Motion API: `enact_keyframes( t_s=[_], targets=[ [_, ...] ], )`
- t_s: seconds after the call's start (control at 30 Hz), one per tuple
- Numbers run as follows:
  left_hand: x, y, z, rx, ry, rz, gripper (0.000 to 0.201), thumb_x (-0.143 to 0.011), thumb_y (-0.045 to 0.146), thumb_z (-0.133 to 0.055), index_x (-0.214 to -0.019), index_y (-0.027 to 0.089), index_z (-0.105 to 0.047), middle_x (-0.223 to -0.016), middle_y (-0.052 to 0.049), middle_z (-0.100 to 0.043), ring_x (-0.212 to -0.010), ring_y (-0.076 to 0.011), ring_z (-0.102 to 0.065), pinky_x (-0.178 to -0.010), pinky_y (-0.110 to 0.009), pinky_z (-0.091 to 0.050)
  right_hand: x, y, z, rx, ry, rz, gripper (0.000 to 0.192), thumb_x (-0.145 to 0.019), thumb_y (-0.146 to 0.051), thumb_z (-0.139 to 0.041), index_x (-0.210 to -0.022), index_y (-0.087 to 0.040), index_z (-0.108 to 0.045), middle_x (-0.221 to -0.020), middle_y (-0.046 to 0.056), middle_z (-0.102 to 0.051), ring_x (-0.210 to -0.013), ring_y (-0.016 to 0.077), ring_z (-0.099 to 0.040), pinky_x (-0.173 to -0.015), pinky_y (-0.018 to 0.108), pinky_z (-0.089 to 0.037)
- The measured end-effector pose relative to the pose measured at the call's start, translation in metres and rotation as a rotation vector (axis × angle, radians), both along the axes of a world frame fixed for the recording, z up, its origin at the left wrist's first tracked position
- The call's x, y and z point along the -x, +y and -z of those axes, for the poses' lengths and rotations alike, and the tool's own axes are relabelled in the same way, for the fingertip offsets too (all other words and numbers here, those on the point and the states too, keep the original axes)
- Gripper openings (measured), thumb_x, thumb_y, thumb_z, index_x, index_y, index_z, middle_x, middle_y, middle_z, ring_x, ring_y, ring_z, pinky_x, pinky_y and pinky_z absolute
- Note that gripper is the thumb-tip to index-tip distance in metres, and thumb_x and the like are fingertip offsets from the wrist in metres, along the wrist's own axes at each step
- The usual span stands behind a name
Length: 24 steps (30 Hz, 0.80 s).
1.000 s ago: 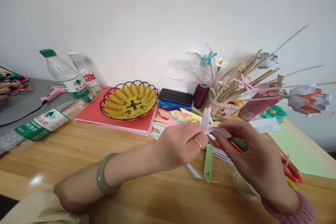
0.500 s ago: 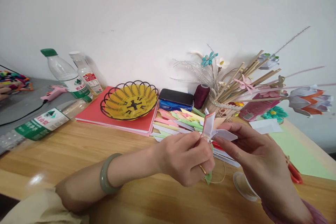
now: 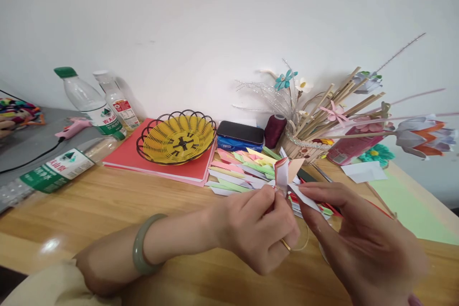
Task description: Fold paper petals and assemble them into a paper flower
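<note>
Between both hands is a small folded paper piece (image 3: 282,173), white with a reddish edge, whose flaps stand out like petals. My left hand (image 3: 260,232) pinches its base and wears a gold ring. My right hand (image 3: 362,236) grips a white flap on the piece's right side between thumb and fingers. A thin cream thread (image 3: 307,239) loops below the hands. Just behind them lies a pile of folded paper strips (image 3: 240,169) in pink, green, yellow and white. The spool beneath my right hand is almost fully hidden.
A yellow woven basket (image 3: 172,146) rests on red paper (image 3: 120,153). Behind the strips are a phone (image 3: 240,131) and a maroon thread cone (image 3: 275,130). Paper flowers and sticks (image 3: 333,105) fill the right back. Plastic bottles (image 3: 57,169) and a pink glue gun (image 3: 75,127) are left.
Both hands have come down slightly and to the right. My right hand has turned, and the white flap it grips now slants downward. The spool and red-handled scissors have become mostly covered.
</note>
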<state>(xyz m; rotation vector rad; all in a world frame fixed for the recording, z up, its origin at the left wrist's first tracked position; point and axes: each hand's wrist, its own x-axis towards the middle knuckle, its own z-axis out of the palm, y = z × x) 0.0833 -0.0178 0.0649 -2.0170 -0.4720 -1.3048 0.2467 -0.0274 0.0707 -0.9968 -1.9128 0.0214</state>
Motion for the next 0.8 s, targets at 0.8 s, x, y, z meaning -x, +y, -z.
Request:
enact_keyframes(
  t_s=[0.8],
  targets=[
    [0.005, 0.019, -0.003, 0.842, -0.597, 0.141, 0.010, -0.071, 0.007, -0.057, -0.067, 0.016, -0.054, -0.068, 0.001, -0.055, -0.065, -0.0095, -0.053, -0.059, -0.021, -0.044, -0.009, 0.023, -0.005, 0.496, 0.264, -0.108, 0.027, -0.077, -0.039, -0.061, -0.099, -0.023, -0.060, -0.086, 0.004, -0.066, -0.075, 0.0183, -0.063, -0.061, 0.028, -0.053]
  ],
)
